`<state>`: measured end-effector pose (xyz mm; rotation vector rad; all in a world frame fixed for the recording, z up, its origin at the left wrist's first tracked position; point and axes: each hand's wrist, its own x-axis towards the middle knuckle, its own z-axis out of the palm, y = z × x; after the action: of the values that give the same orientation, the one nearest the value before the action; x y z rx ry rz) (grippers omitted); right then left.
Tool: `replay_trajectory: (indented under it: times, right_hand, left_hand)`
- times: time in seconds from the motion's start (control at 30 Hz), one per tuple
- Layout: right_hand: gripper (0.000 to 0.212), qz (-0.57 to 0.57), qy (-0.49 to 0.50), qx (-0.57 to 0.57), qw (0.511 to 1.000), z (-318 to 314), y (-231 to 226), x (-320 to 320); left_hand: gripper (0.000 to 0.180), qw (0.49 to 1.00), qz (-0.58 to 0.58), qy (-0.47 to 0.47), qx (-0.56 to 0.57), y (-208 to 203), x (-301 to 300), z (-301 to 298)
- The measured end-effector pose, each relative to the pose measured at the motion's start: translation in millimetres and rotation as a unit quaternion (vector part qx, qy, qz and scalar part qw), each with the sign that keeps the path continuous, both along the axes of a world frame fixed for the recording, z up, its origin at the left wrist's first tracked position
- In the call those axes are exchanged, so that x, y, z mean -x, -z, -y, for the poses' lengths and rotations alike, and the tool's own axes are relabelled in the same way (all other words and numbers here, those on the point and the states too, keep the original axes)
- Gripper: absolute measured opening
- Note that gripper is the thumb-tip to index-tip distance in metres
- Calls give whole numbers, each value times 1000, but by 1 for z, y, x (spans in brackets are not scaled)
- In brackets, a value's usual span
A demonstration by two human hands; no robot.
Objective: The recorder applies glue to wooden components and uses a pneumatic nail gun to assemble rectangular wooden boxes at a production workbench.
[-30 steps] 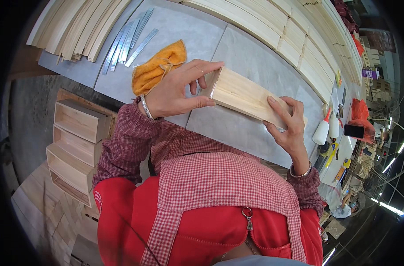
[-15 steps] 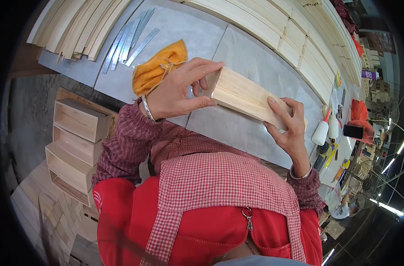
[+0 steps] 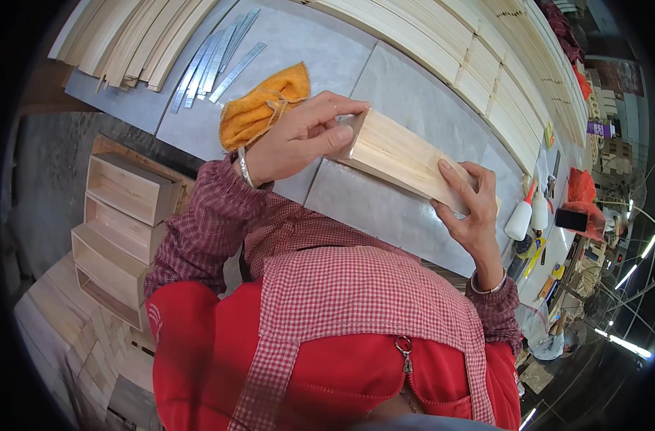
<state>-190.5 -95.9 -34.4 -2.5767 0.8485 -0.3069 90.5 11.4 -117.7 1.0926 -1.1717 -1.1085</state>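
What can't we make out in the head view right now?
Head view:
Wooden box: table-facing side, hidden by the box itself; right end, mostly covered by the right hand.
Left hand: curled fingers' tips, hidden by the hand itself.
Upper-left wooden strips: far ends, cut off by the picture's edge.
Background person: too small to tell their activity.

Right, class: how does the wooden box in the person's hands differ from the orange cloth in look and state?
The wooden box is pale and straight-edged; the orange cloth is vivid and crumpled.

The wooden box is held by the right hand, whereas the orange cloth lies on the grey table.

Both are close to the left hand.
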Motion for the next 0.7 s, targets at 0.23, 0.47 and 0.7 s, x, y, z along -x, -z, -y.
replay_trajectory:
  times: [0.23, 0.47, 0.7]
  right_hand:
    - [59, -3, -2, -4, 1000, 1, -1, 0]
    - [60, -11, -2, -9, 1000, 0, -3, -2]
    - [61, -13, 1, -13, 1000, 1, -3, -3]
  left_hand:
    - [46, 997, -52, 53, -30, 0, -8, 9]
    - [45, 988, -101, 77, -86, 3, -13, 18]
    - [44, 972, -156, 138, -109, -1, -18, 28]
